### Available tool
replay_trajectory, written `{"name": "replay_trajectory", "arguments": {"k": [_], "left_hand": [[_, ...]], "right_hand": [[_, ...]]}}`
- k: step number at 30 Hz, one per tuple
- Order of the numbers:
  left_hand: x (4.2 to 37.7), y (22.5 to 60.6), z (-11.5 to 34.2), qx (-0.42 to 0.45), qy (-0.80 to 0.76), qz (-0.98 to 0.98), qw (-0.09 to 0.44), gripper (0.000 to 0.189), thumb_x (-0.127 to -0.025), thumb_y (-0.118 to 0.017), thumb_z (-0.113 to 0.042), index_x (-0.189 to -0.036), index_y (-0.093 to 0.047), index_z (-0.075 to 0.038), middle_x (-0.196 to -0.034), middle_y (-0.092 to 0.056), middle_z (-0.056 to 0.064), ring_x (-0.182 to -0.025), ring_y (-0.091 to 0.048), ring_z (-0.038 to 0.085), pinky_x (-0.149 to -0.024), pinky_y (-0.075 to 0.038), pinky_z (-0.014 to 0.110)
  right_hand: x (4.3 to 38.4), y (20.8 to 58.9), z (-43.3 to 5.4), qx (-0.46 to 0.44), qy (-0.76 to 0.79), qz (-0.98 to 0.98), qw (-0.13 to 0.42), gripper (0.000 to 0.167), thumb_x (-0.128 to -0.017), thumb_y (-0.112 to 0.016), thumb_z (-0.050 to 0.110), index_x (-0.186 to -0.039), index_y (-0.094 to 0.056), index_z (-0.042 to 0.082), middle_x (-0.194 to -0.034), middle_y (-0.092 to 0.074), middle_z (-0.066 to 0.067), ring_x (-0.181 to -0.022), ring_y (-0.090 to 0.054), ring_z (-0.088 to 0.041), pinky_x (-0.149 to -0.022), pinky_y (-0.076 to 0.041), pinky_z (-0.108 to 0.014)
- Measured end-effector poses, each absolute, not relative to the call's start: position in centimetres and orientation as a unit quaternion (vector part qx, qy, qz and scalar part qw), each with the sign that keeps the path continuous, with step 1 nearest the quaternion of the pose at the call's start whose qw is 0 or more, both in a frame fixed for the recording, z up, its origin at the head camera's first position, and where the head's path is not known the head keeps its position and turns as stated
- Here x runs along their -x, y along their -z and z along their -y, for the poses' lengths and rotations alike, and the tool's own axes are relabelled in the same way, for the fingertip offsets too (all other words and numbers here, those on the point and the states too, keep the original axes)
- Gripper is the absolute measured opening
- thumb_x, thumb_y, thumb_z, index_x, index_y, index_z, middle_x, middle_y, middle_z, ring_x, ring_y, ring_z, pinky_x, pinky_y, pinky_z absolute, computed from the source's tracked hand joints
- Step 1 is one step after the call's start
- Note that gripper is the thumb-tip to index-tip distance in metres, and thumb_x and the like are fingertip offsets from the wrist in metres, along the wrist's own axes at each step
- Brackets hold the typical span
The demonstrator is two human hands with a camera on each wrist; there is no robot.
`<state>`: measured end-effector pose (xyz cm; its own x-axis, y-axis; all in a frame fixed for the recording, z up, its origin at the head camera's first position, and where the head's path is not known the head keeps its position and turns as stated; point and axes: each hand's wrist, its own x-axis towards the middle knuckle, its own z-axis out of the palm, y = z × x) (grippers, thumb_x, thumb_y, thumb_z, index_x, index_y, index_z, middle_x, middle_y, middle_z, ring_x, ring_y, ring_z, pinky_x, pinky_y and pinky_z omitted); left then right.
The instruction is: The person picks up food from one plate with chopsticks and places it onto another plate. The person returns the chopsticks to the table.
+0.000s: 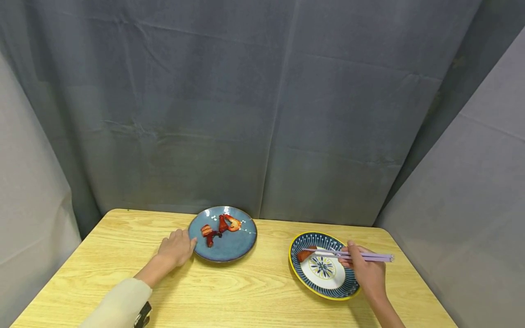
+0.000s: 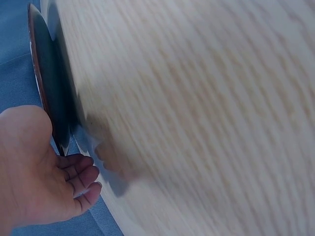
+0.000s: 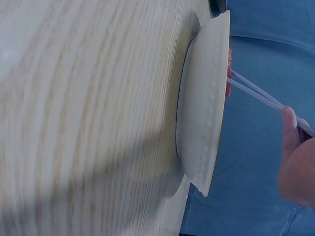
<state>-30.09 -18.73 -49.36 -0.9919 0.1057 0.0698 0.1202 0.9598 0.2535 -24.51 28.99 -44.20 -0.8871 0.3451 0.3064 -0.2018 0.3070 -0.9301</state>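
Right grip [image 1: 367, 273] is closed around the purple chopsticks [image 1: 375, 257], tips on a reddish chunk [image 1: 303, 256] at the left side of the patterned bowl [image 1: 317, 239]. Left grip [image 1: 175, 249] is loosely curled, holding the blue plate [image 1: 238, 248] by its left rim, reddish bits [image 1: 210, 233] lying on it. Both dishes sit well apart on the wooden surface [image 1: 246, 296].

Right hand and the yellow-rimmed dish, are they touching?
Apart. The right wrist view shows a clear gap between the right hand and the yellow-rimmed dish, crossed only by the chopsticks.
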Motion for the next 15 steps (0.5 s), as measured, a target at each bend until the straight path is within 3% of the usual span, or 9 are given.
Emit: {"name": "replay_trajectory", "arguments": {"k": [6,15], "left_hand": [[30.06,49.33,18.70,0.055,0.130,0.990,0.024,0.041,-0.105,-0.045,-0.029,-0.106,-0.051,0.012,-0.089,-0.045,0.016,-0.090,-0.052,0.036,-0.080,-0.045,0.057],[30.03,49.22,18.67,0.055,0.132,0.989,0.026,0.042,-0.106,-0.045,-0.029,-0.108,-0.051,0.012,-0.091,-0.047,0.017,-0.092,-0.052,0.036,-0.080,-0.045,0.058]], "right_hand": [[24.69,44.49,-29.20,0.046,-0.583,0.779,0.227,0.041,-0.103,-0.057,0.022,-0.100,-0.069,-0.017,-0.073,-0.072,-0.008,-0.060,-0.069,-0.007,-0.057,-0.055,-0.024],[24.85,44.77,-29.60,0.038,-0.574,0.790,0.212,0.038,-0.103,-0.057,0.021,-0.105,-0.069,-0.016,-0.083,-0.072,-0.020,-0.064,-0.070,-0.008,-0.060,-0.056,-0.026]]}}
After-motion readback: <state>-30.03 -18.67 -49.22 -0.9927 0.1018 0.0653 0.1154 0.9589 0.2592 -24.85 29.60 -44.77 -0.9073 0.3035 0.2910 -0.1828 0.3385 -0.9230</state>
